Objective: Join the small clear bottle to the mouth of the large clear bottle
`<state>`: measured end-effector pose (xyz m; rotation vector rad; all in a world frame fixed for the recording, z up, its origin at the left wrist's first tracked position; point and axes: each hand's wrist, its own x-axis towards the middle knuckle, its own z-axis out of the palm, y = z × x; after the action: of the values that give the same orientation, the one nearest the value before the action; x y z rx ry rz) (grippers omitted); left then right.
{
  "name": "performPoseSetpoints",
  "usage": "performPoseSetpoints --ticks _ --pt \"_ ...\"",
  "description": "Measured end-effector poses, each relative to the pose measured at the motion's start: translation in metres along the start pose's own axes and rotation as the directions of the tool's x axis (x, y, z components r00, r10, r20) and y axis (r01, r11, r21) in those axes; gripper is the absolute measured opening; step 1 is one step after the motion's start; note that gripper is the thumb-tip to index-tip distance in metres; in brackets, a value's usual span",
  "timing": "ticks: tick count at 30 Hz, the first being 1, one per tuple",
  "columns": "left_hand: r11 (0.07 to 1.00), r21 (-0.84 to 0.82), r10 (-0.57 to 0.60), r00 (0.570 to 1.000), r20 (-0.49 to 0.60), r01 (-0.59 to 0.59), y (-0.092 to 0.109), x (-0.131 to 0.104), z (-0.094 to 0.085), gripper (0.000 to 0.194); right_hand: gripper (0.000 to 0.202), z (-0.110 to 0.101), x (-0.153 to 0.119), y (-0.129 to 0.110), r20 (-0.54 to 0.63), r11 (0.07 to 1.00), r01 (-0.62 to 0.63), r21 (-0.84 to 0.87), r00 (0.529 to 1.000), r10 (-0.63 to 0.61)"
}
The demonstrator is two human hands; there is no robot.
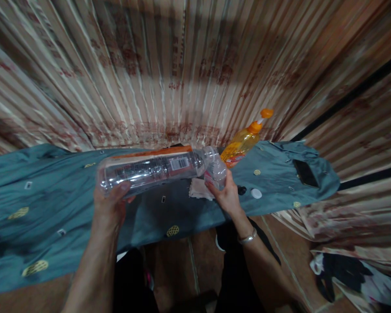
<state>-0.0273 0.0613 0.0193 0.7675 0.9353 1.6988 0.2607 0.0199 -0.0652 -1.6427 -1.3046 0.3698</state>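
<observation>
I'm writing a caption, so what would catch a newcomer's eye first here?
The big clear bottle, held sideways by the left hand above the teal cloth; the right hand holds a smaller clear piece at its neck end. Next, the orange-topped pump bottle just beyond the right hand.

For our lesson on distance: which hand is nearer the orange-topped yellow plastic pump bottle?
Right. The right hand is just below the pump bottle in view; the left hand is far to its left.

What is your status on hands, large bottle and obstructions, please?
Left hand holds large clear bottle by base end, sideways. Right hand grips small clear plastic item near its neck. Yellow pump bottle close beyond, possibly in the way.
</observation>
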Motion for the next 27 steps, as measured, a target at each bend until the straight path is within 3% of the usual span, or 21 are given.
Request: performPoseSetpoints --ticks 5,11,20,27 --pt "0.998 0.035 0.043 0.998 0.048 -0.045 0.000 -0.002 0.001 0.066 0.070 -0.001 0.002 0.002 0.029 0.997 0.016 0.075 0.999 -0.019" --pt "0.996 0.068 0.051 0.995 0.080 -0.057 0.000 -0.005 -0.002 0.068 0.074 -0.001 0.008 0.009 0.096 0.952 0.058 0.301 0.991 -0.090" --pt "0.989 0.066 0.129 0.987 0.095 -0.136 0.004 -0.009 0.004 0.064 0.079 -0.003 0.014 0.011 0.130 0.928 -0.011 0.371 0.991 -0.040" --pt "0.990 0.081 0.113 0.990 0.085 -0.120 0.001 -0.009 0.002 0.064 0.091 0.000 0.015 0.013 0.195 0.933 -0.034 0.359 0.980 -0.040"
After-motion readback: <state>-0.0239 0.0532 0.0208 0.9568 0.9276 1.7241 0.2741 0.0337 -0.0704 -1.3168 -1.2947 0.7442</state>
